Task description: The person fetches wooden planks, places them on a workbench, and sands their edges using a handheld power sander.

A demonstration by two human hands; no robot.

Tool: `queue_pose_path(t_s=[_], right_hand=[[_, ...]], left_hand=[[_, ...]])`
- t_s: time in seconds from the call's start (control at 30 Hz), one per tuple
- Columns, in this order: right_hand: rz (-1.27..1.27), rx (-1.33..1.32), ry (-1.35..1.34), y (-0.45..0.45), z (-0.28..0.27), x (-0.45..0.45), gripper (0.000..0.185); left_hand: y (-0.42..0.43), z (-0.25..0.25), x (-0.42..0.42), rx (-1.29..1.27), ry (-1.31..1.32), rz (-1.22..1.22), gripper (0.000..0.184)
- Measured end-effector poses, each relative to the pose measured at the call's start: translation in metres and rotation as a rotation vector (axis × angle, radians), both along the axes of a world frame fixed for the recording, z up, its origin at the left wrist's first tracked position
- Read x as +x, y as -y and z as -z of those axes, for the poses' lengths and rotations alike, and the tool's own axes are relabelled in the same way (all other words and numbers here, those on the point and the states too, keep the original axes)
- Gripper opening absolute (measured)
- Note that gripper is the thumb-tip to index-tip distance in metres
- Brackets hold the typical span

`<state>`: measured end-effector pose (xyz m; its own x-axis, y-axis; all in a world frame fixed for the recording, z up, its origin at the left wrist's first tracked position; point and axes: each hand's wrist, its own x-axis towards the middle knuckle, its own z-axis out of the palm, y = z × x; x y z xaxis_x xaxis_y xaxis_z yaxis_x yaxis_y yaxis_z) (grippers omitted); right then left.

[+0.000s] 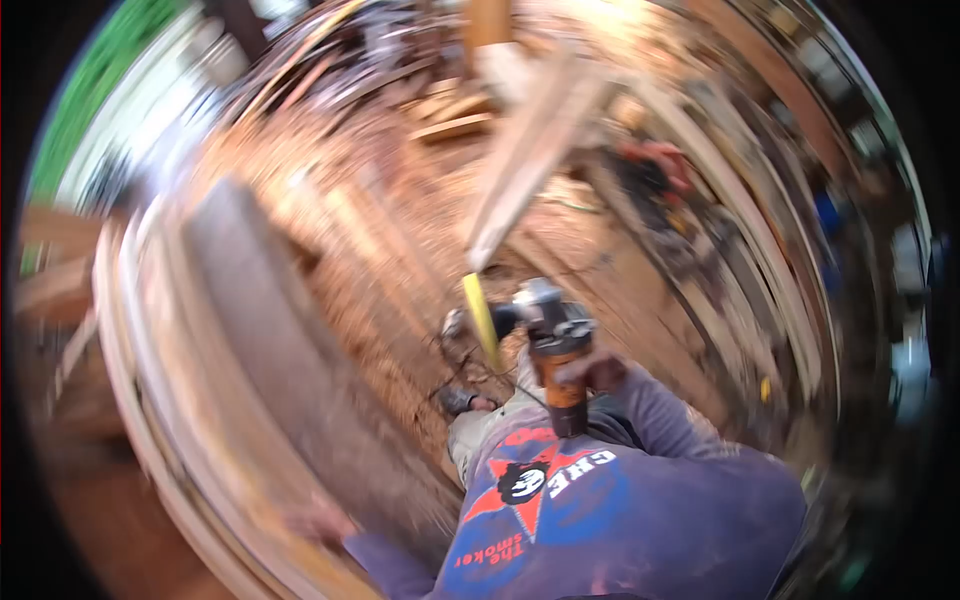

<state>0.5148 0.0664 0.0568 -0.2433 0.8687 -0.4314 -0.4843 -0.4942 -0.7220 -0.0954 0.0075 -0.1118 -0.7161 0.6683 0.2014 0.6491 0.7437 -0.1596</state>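
My right hand (pixel 597 371) is wrapped round the orange and black body of an angle grinder (pixel 556 345), held close in front of my shirt. A yellow disc (pixel 481 318) on the grinder's left side is seen nearly edge-on, away from any wood. Low on the left, my left hand (pixel 318 522) is at the long wooden boards (pixel 225 430), apparently touching one. Motion smears its fingers, so their pose is unclear. Beside it runs a wide, dark grey-brown plank (pixel 270 300).
Sawdust and wood shavings (pixel 370 170) cover the ground. A weathered board (pixel 535 150) slants down toward the grinder. Long timbers (pixel 740 220) line the right, with a blurred red object (pixel 660 165) near them. Scrap wood (pixel 340 80) is piled at the back. My shoe (pixel 458 400) stands below the disc.
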Motion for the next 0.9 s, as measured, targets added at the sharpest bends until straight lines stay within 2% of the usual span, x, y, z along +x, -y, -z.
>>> queue_pose_path(t_s=[0.03, 0.07, 0.1, 0.13, 0.2, 0.27, 0.3, 0.43, 0.5, 0.57, 0.6, 0.63, 0.7, 0.77, 0.83, 0.87, 0.9], right_hand=[[0.01, 0.057, 0.005, 0.007, -0.01, 0.011, 0.057], [0.114, 0.098, 0.015, 0.022, -0.008, 0.025, 0.058], [0.189, 0.137, 0.027, 0.031, -0.007, 0.039, 0.058], [0.23, 0.152, 0.033, 0.041, -0.006, 0.055, 0.058], [0.341, 0.207, 0.037, 0.071, 0.001, 0.097, 0.06], [0.405, 0.225, -0.001, 0.105, 0.007, 0.162, 0.078], [0.457, 0.224, -0.02, 0.118, 0.009, 0.183, 0.08], [0.647, 0.311, -0.047, 0.182, 0.033, 0.28, 0.072], [0.869, 0.333, -0.087, 0.231, 0.059, 0.316, 0.068], [1.056, 0.259, -0.09, 0.285, 0.054, 0.345, 0.068], [1.144, 0.294, -0.031, 0.305, 0.045, 0.355, 0.071], [1.224, 0.329, 0.044, 0.323, 0.036, 0.366, 0.075], [1.419, 0.234, 0.001, 0.357, 0.02, 0.366, 0.073], [1.514, 0.234, 0.094, 0.395, 0.045, 0.354, 0.07], [1.624, 0.276, -0.014, 0.407, 0.045, 0.342, 0.072], [1.72, 0.343, -0.12, 0.406, 0.046, 0.335, 0.075], [1.751, 0.334, -0.131, 0.403, 0.05, 0.328, 0.075]], left_hand=[[-0.008, 0.004, 0.003, 0.117, -0.11, 0.131, 0.098], [-0.03, 0.02, 0.014, 0.022, -0.1, 0.041, 0.091], [-0.053, 0.008, 0.048, -0.079, -0.094, -0.076, 0.085], [-0.083, 0.008, 0.072, -0.062, -0.091, -0.035, 0.085], [-0.131, 0.01, 0.134, 0.144, 0.361, 0.403, 0.065], [-0.184, -0.011, 0.254, 0.223, 0.47, 0.767, 0.053], [-0.21, -0.017, 0.308, 0.242, 0.603, 0.964, 0.048], [-0.243, -0.055, 0.552, 0.104, 0.865, 1.278, 0.045], [-0.241, -0.055, 0.667, 0.014, 1.036, 1.375, 0.041], [-0.227, -0.047, 0.783, -0.017, 1.134, 1.676, 0.039], [-0.212, -0.061, 0.84, -0.104, 1.018, 1.797, 0.039], [-0.204, -0.058, 0.895, -0.073, 0.977, 2.049, 0.041], [-0.171, -0.066, 0.996, -0.139, 1.059, 2.309, 0.042], [-0.145, -0.067, 1.09, -0.276, 0.969, 2.542, 0.053], [-0.116, -0.061, 1.179, -0.409, 0.893, 2.708, 0.065], [-0.099, -0.065, 1.218, -0.363, 0.839, 2.804, 0.068], [-0.087, -0.069, 1.258, -0.498, 0.745, 2.858, 0.071]])
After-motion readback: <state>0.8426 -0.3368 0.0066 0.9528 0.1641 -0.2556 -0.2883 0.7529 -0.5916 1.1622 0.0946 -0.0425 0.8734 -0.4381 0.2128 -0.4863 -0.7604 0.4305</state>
